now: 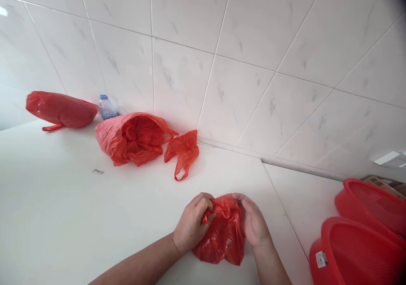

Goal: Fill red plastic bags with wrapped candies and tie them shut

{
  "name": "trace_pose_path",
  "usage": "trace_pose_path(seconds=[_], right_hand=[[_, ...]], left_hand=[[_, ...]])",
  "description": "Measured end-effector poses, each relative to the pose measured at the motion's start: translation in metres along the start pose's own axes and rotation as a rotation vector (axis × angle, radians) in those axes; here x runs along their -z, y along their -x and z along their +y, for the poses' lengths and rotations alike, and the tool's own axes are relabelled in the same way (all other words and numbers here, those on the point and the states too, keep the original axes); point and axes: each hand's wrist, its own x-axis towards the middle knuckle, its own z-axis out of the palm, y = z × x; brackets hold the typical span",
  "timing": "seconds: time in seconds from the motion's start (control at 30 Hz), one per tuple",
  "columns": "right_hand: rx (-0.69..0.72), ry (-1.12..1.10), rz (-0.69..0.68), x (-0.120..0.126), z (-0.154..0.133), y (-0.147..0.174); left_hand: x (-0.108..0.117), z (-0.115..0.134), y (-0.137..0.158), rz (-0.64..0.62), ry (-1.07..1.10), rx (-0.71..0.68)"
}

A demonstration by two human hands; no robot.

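A crumpled red plastic bag (226,240) is between my two hands, just above the white table. My left hand (195,223) is closed on a bunched part of it, fingers curled round the plastic. On the other side, my right hand (252,219) curves along the bag's right edge, fingers bent over its top and the palm partly facing inward. Further back lies a smaller red plastic bag (185,147) with a handle loop, beside a large open red bag (109,139) stuffed with more red plastic.
At the far left sits a full red bag (60,109), with a blue-capped water bottle (108,107) next to it. Two red plastic baskets (331,242) stand at right. A tiled wall (184,78) bounds the white table (79,217); a small scrap (98,171) lies on it.
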Motion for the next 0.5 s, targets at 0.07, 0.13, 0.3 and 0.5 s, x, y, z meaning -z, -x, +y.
trace_pose_path(seconds=[0.07, 0.13, 0.3, 0.5], right_hand=[[0.049, 0.067, 0.131, 0.009, 0.0, -0.005], [0.08, 0.135, 0.213, 0.02, 0.001, -0.011], [0.186, 0.394, 0.523, 0.06, 0.007, -0.028], [0.217, 0.706, 0.794, 0.088, 0.012, -0.037]], left_hand=[[0.002, 0.0, -0.001, 0.035, -0.055, -0.049], [0.002, 0.001, -0.001, 0.081, -0.119, -0.109], [0.0, 0.006, -0.001, 0.099, -0.107, -0.3], [-0.007, 0.013, 0.004, -0.014, -0.063, -0.344]])
